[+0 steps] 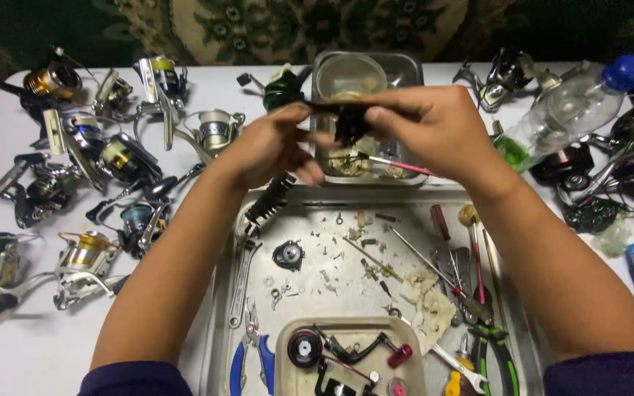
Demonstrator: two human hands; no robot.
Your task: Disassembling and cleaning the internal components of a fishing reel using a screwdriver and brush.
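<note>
A person's left hand (273, 147) and right hand (423, 125) meet above a white table (31, 352), both pinched closed on a small black fishing-reel part (346, 123) held between the fingertips over a square metal container (405, 73) of scraps. A thin red-handled tool (398, 165) lies slanted in that container, just under the right hand. Below the forearms sits a shallow metal tray (221, 308) strewn with tiny screws, a chrome adjustable wrench (242, 282), a round black gear housing (288, 254), red-handled screwdrivers (442, 224) and a stained rag (427, 301). A beige plastic tub (284, 352) of reel pieces rests at the tray's near edge. Spinning reels (86, 257) crowd the table's left side, and a clear plastic bottle with a blue cap (574, 103) lies tipped at the right, among more reels.
</note>
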